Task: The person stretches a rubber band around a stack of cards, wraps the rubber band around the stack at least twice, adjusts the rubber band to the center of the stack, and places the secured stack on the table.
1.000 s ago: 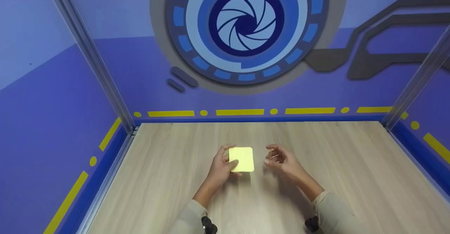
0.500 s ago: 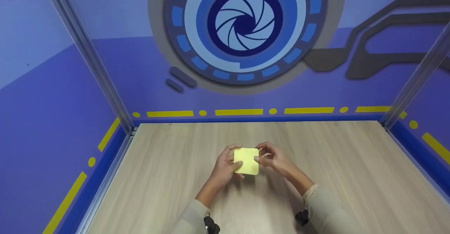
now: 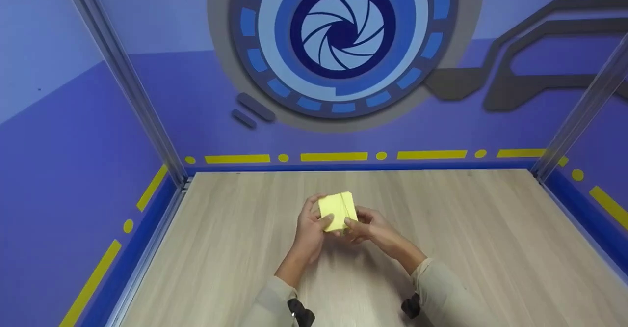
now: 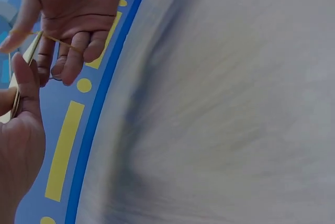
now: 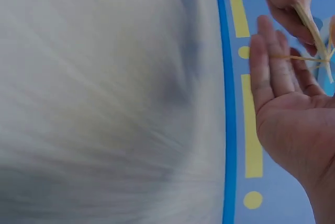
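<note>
My left hand [image 3: 310, 231] grips a thin stack of square yellow cards [image 3: 332, 210] with rounded corners, its thumb on the upper face. A thin rubber band crosses the stack near its right side. In the right wrist view the rubber band [image 5: 293, 57] stretches from the stack's edge to the fingers of my right hand [image 5: 293, 119], which hold it taut. The right thumb lies at the stack's lower right corner in the head view. Seen edge-on in the left wrist view, the stack shows more than one layer.
Below the hands is a light wood-grain tabletop [image 3: 235, 248]. A blue printed wall [image 3: 196, 106] with yellow dashes rises behind it, and metal posts [image 3: 127, 81] stand at the back corners.
My right hand has come left to the stack, bringing the rubber band, which now lies across it. The stack has tilted and risen slightly in the head view, still in my left hand.
</note>
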The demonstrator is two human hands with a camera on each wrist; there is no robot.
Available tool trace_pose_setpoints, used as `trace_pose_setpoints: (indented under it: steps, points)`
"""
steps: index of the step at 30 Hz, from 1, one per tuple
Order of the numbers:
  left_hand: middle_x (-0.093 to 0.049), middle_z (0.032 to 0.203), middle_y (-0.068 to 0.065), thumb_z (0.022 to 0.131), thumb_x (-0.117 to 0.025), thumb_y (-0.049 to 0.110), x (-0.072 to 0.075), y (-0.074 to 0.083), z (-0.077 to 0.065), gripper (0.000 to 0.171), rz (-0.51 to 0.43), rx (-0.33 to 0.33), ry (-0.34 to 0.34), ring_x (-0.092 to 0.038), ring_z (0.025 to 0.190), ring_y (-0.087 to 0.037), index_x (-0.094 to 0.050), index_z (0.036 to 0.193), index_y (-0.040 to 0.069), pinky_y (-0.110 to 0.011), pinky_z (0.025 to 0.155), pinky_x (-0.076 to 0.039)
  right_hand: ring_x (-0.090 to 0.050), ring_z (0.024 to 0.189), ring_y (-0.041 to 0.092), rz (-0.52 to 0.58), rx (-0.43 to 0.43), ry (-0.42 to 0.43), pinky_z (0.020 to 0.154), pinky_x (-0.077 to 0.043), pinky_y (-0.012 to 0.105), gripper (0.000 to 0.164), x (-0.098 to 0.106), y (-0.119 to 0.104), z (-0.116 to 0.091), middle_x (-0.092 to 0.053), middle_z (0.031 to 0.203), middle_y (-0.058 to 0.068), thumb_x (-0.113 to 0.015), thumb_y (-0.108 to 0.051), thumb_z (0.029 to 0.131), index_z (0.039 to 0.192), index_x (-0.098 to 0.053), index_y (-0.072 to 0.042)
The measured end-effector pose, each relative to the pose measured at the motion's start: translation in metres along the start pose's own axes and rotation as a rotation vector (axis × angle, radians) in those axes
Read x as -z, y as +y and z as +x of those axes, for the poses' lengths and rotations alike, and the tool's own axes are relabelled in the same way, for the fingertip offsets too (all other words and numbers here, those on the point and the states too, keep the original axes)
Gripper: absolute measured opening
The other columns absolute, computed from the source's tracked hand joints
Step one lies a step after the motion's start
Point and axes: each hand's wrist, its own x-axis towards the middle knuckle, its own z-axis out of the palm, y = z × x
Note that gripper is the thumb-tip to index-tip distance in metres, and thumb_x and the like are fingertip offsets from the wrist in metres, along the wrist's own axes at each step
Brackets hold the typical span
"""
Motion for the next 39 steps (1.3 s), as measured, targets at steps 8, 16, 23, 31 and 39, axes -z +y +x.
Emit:
trace_pose_setpoints:
  steps: [8,16,23,31,39]
  points:
    - [-0.050,0.154,-0.027,0.108,-0.050,-0.001,0.006,0.004,0.010,0.057,-0.180,-0.017,0.252,-0.070,0.118,-0.026,-0.034,0.161,0.014,-0.029,0.079,-0.064,-0.074,0.076,0.010,-0.157,0.048,-0.149,0.059,-0.057,0.021,0.031,-0.006,0.009,-0.018,-0.079,0.106,0.024,-0.055,-0.005,0.106,0.129,-0.073,0.004]
    - [-0.045,0.157,-0.027,0.108,-0.049,-0.001,-0.001,-0.006,0.011,0.061,-0.190,0.077,0.294,-0.065,0.127,-0.030,-0.029,0.164,0.011,-0.030,0.088,-0.064,-0.077,0.084,0.037,-0.331,0.281,-0.037,0.071,-0.068,0.046,0.061,-0.027,-0.006,-0.027,-0.075,0.114,0.025,-0.065,-0.027,0.107,0.164,-0.044,-0.018]
    - [-0.056,0.152,-0.022,0.108,-0.055,0.004,-0.005,-0.006,0.011,0.057,-0.083,0.003,0.369,-0.072,0.113,-0.024,-0.037,0.160,0.020,-0.036,0.082,-0.067,-0.078,0.073,0.026,-0.053,0.061,0.330,0.061,-0.066,0.044,0.072,-0.040,-0.005,-0.019,-0.074,0.095,0.018,-0.057,-0.048,0.109,0.170,-0.030,-0.022]
    - [-0.063,0.144,-0.025,0.108,-0.053,-0.001,-0.008,-0.011,0.004,0.051,0.054,-0.129,0.357,-0.074,0.109,-0.025,-0.040,0.155,0.016,-0.043,0.075,-0.067,-0.064,0.057,0.014,0.156,-0.070,0.352,0.050,-0.056,0.028,0.060,-0.038,-0.015,-0.023,-0.067,0.071,0.003,-0.053,-0.052,0.110,0.142,-0.063,-0.003]
    - [-0.065,0.143,-0.027,0.107,-0.053,-0.004,-0.013,-0.011,0.001,0.051,0.074,-0.216,0.290,-0.074,0.109,-0.026,-0.041,0.154,0.012,-0.041,0.070,-0.067,-0.069,0.065,0.012,0.256,-0.166,0.241,0.057,-0.059,0.027,0.070,-0.034,-0.009,-0.023,-0.068,0.075,0.000,-0.053,-0.057,0.108,0.139,-0.062,0.005]
